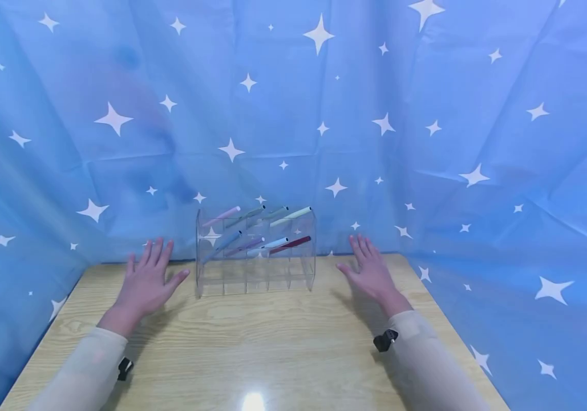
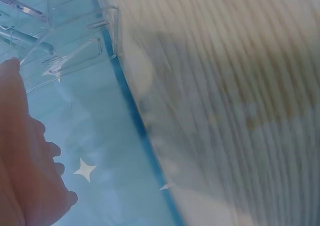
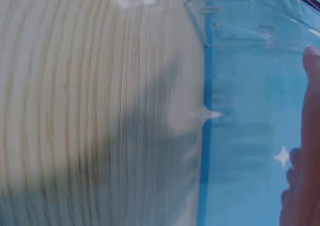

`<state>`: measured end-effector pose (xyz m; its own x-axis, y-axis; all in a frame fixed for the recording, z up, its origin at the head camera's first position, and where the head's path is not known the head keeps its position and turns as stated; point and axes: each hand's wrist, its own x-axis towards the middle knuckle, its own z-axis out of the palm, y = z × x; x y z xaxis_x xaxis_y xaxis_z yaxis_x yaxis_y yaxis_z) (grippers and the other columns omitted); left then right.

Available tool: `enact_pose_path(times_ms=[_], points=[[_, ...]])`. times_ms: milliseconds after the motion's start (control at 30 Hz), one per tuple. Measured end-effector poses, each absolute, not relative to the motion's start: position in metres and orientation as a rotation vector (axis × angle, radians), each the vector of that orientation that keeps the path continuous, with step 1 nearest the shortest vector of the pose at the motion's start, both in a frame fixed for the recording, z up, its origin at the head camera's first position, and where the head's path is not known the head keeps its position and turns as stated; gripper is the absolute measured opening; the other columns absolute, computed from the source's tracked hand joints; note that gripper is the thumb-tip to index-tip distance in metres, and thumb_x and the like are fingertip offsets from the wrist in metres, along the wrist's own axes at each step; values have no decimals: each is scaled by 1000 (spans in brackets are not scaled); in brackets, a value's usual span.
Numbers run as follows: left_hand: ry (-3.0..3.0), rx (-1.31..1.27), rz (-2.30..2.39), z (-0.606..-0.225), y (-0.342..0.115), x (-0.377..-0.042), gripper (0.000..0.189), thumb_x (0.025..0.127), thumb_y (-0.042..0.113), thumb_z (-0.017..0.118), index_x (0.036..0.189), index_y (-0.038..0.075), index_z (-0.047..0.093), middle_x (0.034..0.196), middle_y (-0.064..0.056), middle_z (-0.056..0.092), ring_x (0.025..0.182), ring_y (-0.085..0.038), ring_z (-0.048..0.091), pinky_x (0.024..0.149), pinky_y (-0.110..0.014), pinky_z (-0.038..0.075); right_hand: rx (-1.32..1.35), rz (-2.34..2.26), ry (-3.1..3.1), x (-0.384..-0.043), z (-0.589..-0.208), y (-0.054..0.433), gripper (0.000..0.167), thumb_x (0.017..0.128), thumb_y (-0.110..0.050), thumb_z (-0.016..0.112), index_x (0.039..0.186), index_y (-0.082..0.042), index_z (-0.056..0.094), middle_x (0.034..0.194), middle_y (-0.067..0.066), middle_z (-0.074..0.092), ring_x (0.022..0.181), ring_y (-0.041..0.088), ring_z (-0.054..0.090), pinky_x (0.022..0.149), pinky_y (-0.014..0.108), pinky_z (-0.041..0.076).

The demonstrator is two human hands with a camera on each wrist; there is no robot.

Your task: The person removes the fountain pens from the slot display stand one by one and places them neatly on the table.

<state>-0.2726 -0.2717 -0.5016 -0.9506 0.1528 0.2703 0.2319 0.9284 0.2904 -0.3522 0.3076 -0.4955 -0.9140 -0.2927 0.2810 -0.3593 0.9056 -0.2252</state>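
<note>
A clear plastic pen rack (image 1: 259,287) stands at the back middle of the table, with two tiers of slanted pens. In the upper tier lie a pink-lilac pen (image 1: 223,216) and several greenish ones; the lower tier has blue and purple pens and a dark red pen (image 1: 291,245) at its right end. To the left of the rack, my left hand (image 1: 145,288) is spread flat, fingers straight and thumb toward the rack. My right hand (image 1: 373,277) mirrors it on the other side, likewise holding nothing. Both wrist views show a rack corner beyond the thumb.
The light wood-grain table (image 1: 257,337) ends just behind the rack. A blue curtain with white stars (image 1: 283,103) hangs behind it and along both sides. Small black devices sit at both wrists, over pale sleeves (image 1: 85,365).
</note>
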Motion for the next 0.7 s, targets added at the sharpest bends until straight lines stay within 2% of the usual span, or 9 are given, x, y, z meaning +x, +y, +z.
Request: enact_pose_path(times_ms=[167, 300, 367, 500, 633, 700], points=[[-2776, -282, -623, -500, -264, -272, 95, 112, 62, 53, 177, 4, 13, 181, -30, 10, 164, -57, 11, 125, -89, 4, 457, 756, -2794, -353, -502, 303, 92, 111, -57, 59, 178, -12, 14, 183, 20, 13, 169, 44, 4, 136, 70, 6], [-2704, -267, -820, -502, -258, -272, 95, 110, 55, 63, 175, 2, 18, 178, -33, 17, 159, -61, 20, 122, -91, 16, 405, 1131, -2746, -351, -508, 295, 89, 112, -53, 62, 179, -24, 11, 185, 14, 13, 169, 42, 8, 135, 71, 9], [-2667, -258, -956, -504, -256, -273, 94, 109, 51, 68, 175, 2, 20, 177, -34, 21, 156, -63, 26, 121, -89, 24, 379, 1296, -2705, -349, -509, 291, 87, 113, -51, 61, 179, -23, 13, 184, 13, 16, 167, 44, 14, 136, 69, 13], [-2566, -250, -1247, -507, -251, -276, 91, 109, 37, 74, 174, 1, 22, 173, -34, 28, 154, -58, 34, 121, -80, 36, 377, 1528, -2604, -348, -508, 285, 81, 115, -42, 61, 178, -16, 18, 182, 17, 24, 164, 46, 25, 136, 62, 22], [-2420, -253, -1509, -511, -245, -278, 88, 107, 19, 77, 173, -2, 22, 170, -33, 35, 153, -54, 38, 124, -72, 40, 374, 1680, -2515, -348, -510, 280, 78, 115, -32, 63, 177, -13, 21, 178, 21, 32, 162, 44, 32, 135, 59, 28], [-2358, -233, -1611, -512, -242, -278, 86, 107, 16, 77, 173, -2, 24, 170, -30, 38, 154, -51, 40, 126, -65, 43, 356, 1733, -2478, -349, -512, 278, 77, 115, -31, 64, 177, -11, 23, 176, 21, 35, 160, 44, 36, 134, 58, 30]])
